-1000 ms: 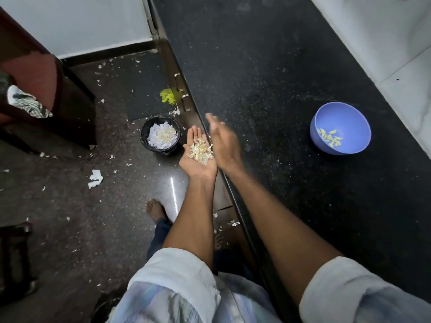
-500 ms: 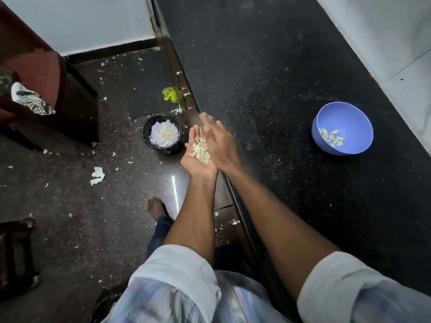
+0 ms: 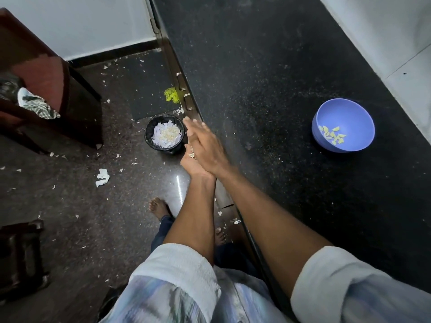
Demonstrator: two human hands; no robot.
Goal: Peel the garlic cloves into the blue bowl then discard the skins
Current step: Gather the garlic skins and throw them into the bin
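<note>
On the floor at left, scraps of skin lie scattered around the small black bin [image 3: 164,134], already holding paper and peelings. Just right of it, beside the table's edge, the left hand [image 3: 190,162] lies palm up under the right hand [image 3: 205,145], whose straight fingers press flat over it; a few garlic skins [image 3: 192,155] peek out between them. Both hands sit short of the bin's mouth, so opening here would likely drop skins on the floor. Far right on the table [image 3: 256,78], the blue bowl [image 3: 349,113] holds the peeled cloves [image 3: 332,135].
</note>
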